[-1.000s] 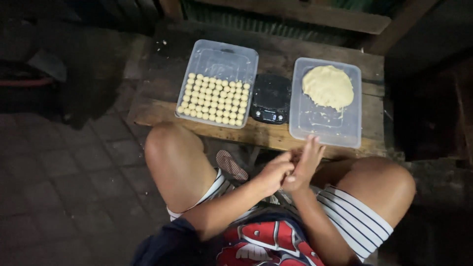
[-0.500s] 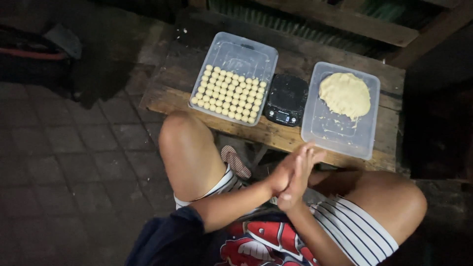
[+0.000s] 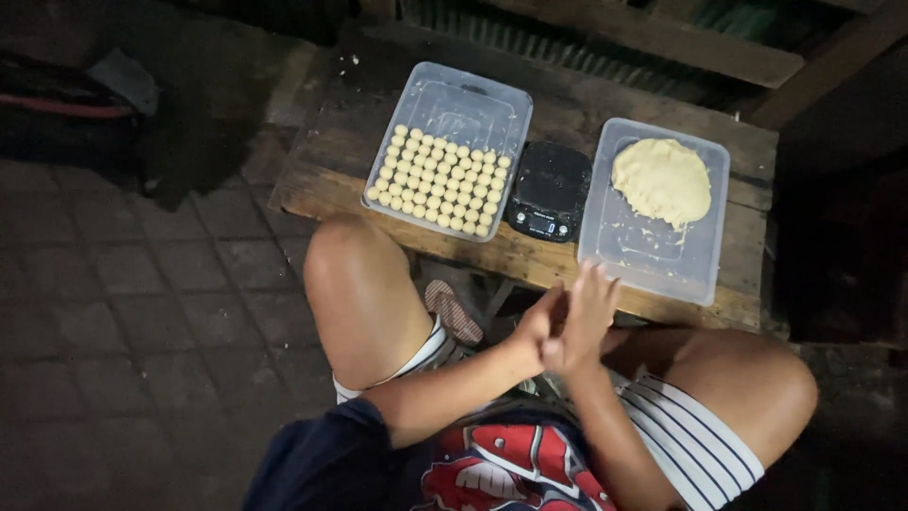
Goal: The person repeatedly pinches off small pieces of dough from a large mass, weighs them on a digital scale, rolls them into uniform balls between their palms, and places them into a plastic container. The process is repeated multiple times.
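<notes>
Two hands, left hand and right hand, pressed palm to palm above lap; content between palms hidden, grip undeterminable. Clear plastic tray of pale dough balls and clear plastic tub of yellow dough flanked small black digital scale on rough wooden counter, within reach.

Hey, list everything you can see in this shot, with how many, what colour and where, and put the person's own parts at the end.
wooden bench: one, worn brown, across the top middle
left tub: one, clear plastic, left half of the bench
dough balls: many, too many to count surely, pale yellow, in rows in the left tub
kitchen scale: one, black, between the two tubs
right tub: one, clear plastic, right half of the bench
dough lump: one, pale yellow, far end of the right tub
sandal: one, striped, on the paving under the bench
left hand: pressed palm to palm against the right
right hand: pressed against the left, in front of the bench; anything between them is hidden
</notes>
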